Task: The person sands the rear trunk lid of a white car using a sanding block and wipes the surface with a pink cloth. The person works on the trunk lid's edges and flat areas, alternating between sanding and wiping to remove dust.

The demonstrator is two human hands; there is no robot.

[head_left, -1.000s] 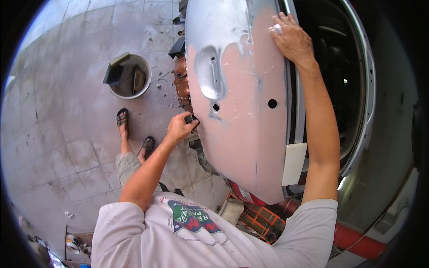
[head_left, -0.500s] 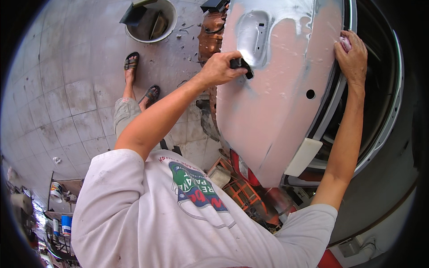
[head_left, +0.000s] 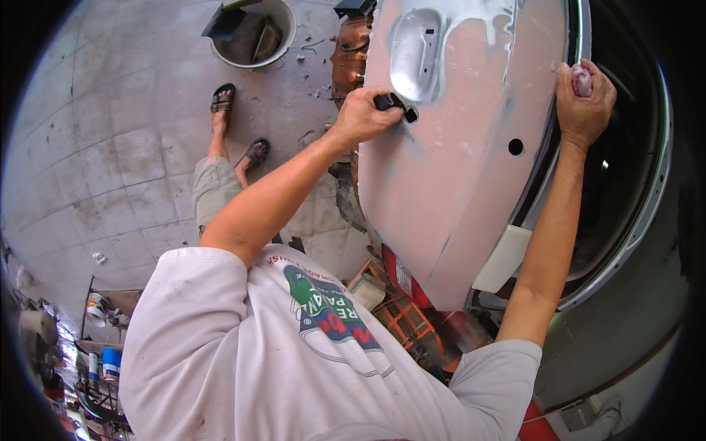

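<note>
A car door panel (head_left: pixel 456 169), coated in pinkish filler with bare grey metal near the handle recess (head_left: pixel 415 51), fills the upper middle. My left hand (head_left: pixel 364 114) is closed around a small black block (head_left: pixel 388 101) and presses it to the panel just below the recess, next to a small hole. My right hand (head_left: pixel 585 103) grips the panel's right edge and holds a small pinkish wad (head_left: pixel 582 79). A second round hole (head_left: pixel 515 146) shows in the panel between my hands.
A round tub (head_left: pixel 254 33) with tools stands on the tiled floor at upper left. My sandalled feet (head_left: pixel 235 125) are below it. Orange metal frames (head_left: pixel 401 320) lie under the door. A dark car body opening (head_left: pixel 625 184) is on the right. Paint cans (head_left: pixel 103 338) sit lower left.
The view has swung, so the door now sits higher and more central. My left hand with the black block has moved up the panel from its left edge toward the handle recess. My right hand keeps hold of the right edge.
</note>
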